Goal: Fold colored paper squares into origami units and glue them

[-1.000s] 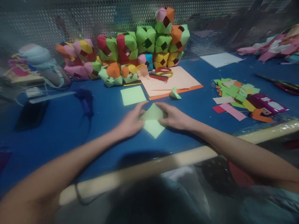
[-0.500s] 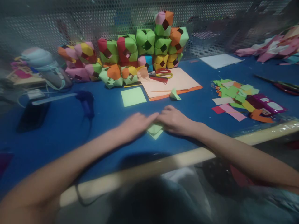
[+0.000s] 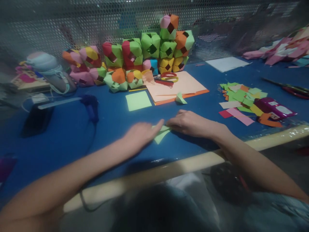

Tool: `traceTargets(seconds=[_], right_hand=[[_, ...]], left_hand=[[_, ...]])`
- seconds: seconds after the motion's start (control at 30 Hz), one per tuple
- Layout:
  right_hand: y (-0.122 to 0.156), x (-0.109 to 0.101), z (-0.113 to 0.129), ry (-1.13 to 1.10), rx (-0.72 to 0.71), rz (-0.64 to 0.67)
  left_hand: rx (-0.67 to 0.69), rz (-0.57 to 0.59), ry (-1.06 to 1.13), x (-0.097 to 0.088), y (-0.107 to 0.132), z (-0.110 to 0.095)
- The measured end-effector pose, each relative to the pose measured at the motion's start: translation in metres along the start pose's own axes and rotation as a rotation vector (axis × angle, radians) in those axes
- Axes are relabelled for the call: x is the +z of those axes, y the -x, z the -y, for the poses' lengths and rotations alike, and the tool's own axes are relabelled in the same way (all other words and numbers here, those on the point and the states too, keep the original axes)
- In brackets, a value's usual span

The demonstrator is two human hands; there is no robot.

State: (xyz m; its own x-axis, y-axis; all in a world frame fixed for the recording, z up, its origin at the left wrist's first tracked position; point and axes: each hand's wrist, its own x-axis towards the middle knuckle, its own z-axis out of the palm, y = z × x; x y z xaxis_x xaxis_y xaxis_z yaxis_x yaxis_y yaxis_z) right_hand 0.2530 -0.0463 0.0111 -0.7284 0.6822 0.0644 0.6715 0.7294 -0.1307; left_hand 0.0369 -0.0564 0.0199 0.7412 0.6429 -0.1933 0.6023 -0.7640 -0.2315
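Observation:
A pale green folded paper [image 3: 161, 134] lies on the blue table [image 3: 72, 135] near its front edge. My left hand [image 3: 141, 132] lies flat on the paper's left part, fingers stretched toward the right. My right hand [image 3: 190, 122] presses down on the paper's upper right edge with its fingers together and flat. Most of the paper is hidden under both hands; only a small triangle of it shows between them.
A flat green paper square [image 3: 138, 100] and a small green folded piece [image 3: 180, 98] lie just beyond my hands. Behind them are an orange-pink paper stack [image 3: 178, 86], red-and-yellow scissors [image 3: 167, 77] and several coloured paper cubes [image 3: 149, 48]. Paper scraps [image 3: 241, 96] lie right; a blue tool [image 3: 89, 104] lies left.
The green paper was an open diamond a second ago; now it is folded down to a smaller shape. Both hands have flattened onto it, and the right hand has slid rightward along the fold.

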Motion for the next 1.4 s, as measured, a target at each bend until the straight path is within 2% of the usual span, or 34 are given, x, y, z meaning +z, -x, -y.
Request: traceTargets(seconds=[0.3, 0.4, 0.47, 0.53, 0.6, 0.67, 0.73, 0.83, 0.97, 1.03, 1.1, 1.2, 1.33, 1.4], right_hand=[[-0.001, 0.002, -0.004, 0.024, -0.087, -0.013], [0.0, 0.001, -0.006, 0.038, -0.055, -0.017], [0.001, 0.001, -0.008, -0.003, 0.014, -0.049], [0.001, 0.002, -0.011, -0.127, 0.127, -0.133], [-0.001, 0.004, -0.013, -0.308, 0.282, -0.272], [-0.005, 0.006, -0.014, -0.484, 0.455, -0.429], [-0.01, 0.007, -0.012, -0.663, 0.597, -0.528], [-0.018, 0.008, -0.004, -0.975, 0.693, -0.502], [-0.025, 0.009, 0.007, -1.173, 0.648, -0.425], [-0.026, 0.009, 0.009, -1.179, 0.594, -0.41], [-0.024, 0.008, 0.009, -1.14, 0.557, -0.377], [-0.022, 0.008, 0.008, -0.961, 0.524, -0.294], [-0.02, 0.016, 0.005, -0.606, 0.452, -0.203], [-0.021, 0.021, 0.004, -0.535, 0.397, -0.195]], left_hand=[[0.001, -0.057, 0.165, 0.006, -0.001, 0.023], [-0.013, -0.058, 0.249, 0.011, -0.002, 0.029], [-0.012, -0.119, 0.345, 0.017, -0.005, 0.031], [-0.011, -0.227, 0.464, 0.021, -0.009, 0.033], [-0.051, -0.325, 0.579, 0.023, -0.012, 0.034], [-0.133, -0.391, 0.682, 0.023, -0.014, 0.033], [-0.224, -0.44, 0.783, 0.02, -0.015, 0.031], [-0.344, -0.487, 0.949, 0.019, -0.015, 0.025], [-0.367, -0.462, 1.326, 0.022, -0.018, 0.015], [-0.361, -0.474, 1.505, 0.025, -0.02, 0.014], [-0.411, -0.548, 1.533, 0.029, -0.022, 0.016], [-0.433, -0.579, 1.396, 0.034, -0.024, 0.023], [-0.313, -0.424, 1.131, 0.036, -0.023, 0.028], [-0.248, -0.392, 1.003, 0.035, -0.022, 0.027]])
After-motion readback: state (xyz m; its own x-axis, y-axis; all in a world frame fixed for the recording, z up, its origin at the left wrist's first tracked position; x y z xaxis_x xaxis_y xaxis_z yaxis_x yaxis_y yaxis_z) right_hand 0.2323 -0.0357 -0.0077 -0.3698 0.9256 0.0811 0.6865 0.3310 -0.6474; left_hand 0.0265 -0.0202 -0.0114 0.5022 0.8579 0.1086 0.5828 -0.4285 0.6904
